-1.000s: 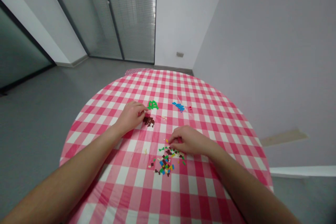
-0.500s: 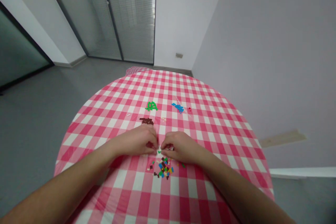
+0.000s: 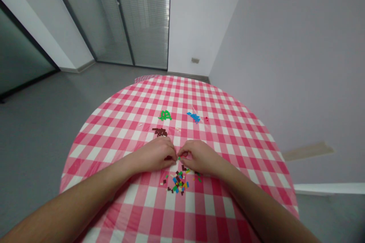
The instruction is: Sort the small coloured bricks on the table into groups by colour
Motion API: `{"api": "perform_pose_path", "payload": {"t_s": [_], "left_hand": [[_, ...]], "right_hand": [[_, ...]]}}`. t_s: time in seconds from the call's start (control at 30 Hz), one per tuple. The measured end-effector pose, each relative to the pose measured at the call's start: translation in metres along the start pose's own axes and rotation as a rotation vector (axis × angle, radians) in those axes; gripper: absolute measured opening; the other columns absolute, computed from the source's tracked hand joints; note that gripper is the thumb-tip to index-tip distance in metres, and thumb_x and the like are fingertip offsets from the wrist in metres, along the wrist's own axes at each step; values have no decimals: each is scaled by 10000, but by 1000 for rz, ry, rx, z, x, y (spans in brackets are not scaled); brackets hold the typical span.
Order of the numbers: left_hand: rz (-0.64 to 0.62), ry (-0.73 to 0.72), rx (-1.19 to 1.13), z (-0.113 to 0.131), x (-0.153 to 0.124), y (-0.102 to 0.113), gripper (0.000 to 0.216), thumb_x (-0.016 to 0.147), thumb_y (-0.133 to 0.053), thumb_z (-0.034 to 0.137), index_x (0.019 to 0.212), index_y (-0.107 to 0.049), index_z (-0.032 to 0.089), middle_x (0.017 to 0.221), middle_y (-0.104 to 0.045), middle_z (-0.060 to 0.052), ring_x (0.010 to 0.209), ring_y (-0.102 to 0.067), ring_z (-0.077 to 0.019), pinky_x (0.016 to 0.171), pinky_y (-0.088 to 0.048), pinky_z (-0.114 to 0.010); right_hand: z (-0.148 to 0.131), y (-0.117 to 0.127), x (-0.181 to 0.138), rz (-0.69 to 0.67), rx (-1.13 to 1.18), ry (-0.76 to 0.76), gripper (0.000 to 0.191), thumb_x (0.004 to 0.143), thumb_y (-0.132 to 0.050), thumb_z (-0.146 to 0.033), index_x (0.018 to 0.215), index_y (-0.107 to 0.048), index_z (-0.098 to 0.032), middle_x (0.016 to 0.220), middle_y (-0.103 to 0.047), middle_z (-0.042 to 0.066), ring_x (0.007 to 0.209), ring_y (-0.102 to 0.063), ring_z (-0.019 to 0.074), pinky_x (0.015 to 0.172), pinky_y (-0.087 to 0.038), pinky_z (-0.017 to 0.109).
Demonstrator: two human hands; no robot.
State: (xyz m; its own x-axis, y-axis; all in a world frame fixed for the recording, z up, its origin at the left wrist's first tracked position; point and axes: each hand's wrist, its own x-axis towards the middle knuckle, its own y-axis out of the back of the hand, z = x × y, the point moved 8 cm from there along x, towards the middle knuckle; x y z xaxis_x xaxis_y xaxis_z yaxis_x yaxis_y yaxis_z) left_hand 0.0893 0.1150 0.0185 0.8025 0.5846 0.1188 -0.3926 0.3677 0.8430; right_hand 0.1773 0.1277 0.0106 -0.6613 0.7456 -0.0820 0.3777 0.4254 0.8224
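Observation:
A mixed heap of tiny coloured bricks [image 3: 179, 181] lies on the pink checked tablecloth [image 3: 199, 212] in front of me. Just beyond it my left hand [image 3: 155, 153] and my right hand [image 3: 198, 156] meet, fingertips almost touching. My left hand is closed in a pinch; something dark shows under its fingers. My right hand pinches a small green brick [image 3: 179, 157]. Farther back lie sorted groups: brown bricks [image 3: 160, 132], green bricks [image 3: 165, 115], blue bricks [image 3: 194, 116] and a single red brick [image 3: 206, 118].
The round table's edge curves close on both sides. A white wall stands right of it. Grey floor, glass doors with blinds and a wall socket [image 3: 195, 60] lie beyond.
My left hand came back from the green group to the near heap. Both hands drew together and now pinch at the heap's far edge; my right hand has lifted a green piece.

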Motion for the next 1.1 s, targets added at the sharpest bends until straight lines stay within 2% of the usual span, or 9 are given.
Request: {"api": "perform_pose_path", "payload": {"t_s": [0.17, 0.33, 0.4, 0.57, 0.67, 0.8, 0.93, 1.1], "left_hand": [[22, 15, -27, -6, 0, 1, 175, 821, -620, 82, 844, -743, 204, 836, -745, -23, 834, -657, -181, 804, -458, -292], [51, 87, 16, -12, 0, 4, 72, 810, -685, 131, 819, -730, 187, 799, -724, -33, 802, -645, -191, 758, -448, -301], [48, 115, 44, -14, 0, 4, 17, 805, -720, 174, 791, -723, 184, 770, -713, -32, 789, -637, -198, 739, -438, -308], [41, 119, 25, -17, -1, 4, 41, 791, -756, 202, 769, -726, 186, 758, -708, -30, 787, -631, -196, 743, -436, -309], [29, 98, 3, -17, -3, 4, 36, 795, -750, 184, 767, -730, 193, 775, -716, -25, 807, -633, -194, 773, -436, -310], [2, 70, -5, -15, -4, 5, 44, 800, -755, 182, 766, -728, 192, 789, -719, -21, 841, -627, -193, 820, -430, -314], [-24, 39, -31, -13, -6, 7, 52, 808, -749, 179, 761, -732, 195, 791, -716, -20, 840, -623, -184, 816, -433, -302], [-43, 28, -74, -9, -7, 9, 57, 785, -771, 202, 739, -738, 207, 760, -712, -9, 821, -624, -177, 799, -439, -292]], "right_hand": [[3, 1, 1, 29, 2, -46, 192, 758, -608, -134, 847, -766, -195, 823, -740, 43, 696, -631, 154, 606, -410, 227], [1, 1, 1, 30, 4, -54, 152, 762, -633, -135, 835, -757, -185, 808, -723, 42, 695, -621, 152, 613, -411, 228], [-1, -1, 2, 35, -2, -21, 166, 783, -633, -150, 885, -757, -192, 822, -718, 41, 710, -618, 154, 624, -410, 232], [-5, -8, 3, 6, -59, 94, 171, 826, -630, -166, 928, -758, -215, 854, -704, 41, 793, -623, 169, 691, -419, 249], [1, -6, 3, 29, -64, 29, 92, 825, -676, -231, 864, -749, -190, 826, -697, 44, 747, -615, 161, 663, -412, 248], [3, -2, 2, 23, -68, -29, 96, 800, -725, -274, 819, -737, -181, 800, -701, 42, 706, -605, 155, 625, -390, 248], [-1, 1, 1, 13, -45, 21, 115, 800, -692, -230, 895, -740, -188, 852, -711, 40, 764, -617, 165, 662, -404, 249], [-8, -3, 2, -21, -77, 147, 172, 839, -591, -139, 877, -747, -200, 820, -687, 33, 756, -594, 147, 654, -389, 238]]}}
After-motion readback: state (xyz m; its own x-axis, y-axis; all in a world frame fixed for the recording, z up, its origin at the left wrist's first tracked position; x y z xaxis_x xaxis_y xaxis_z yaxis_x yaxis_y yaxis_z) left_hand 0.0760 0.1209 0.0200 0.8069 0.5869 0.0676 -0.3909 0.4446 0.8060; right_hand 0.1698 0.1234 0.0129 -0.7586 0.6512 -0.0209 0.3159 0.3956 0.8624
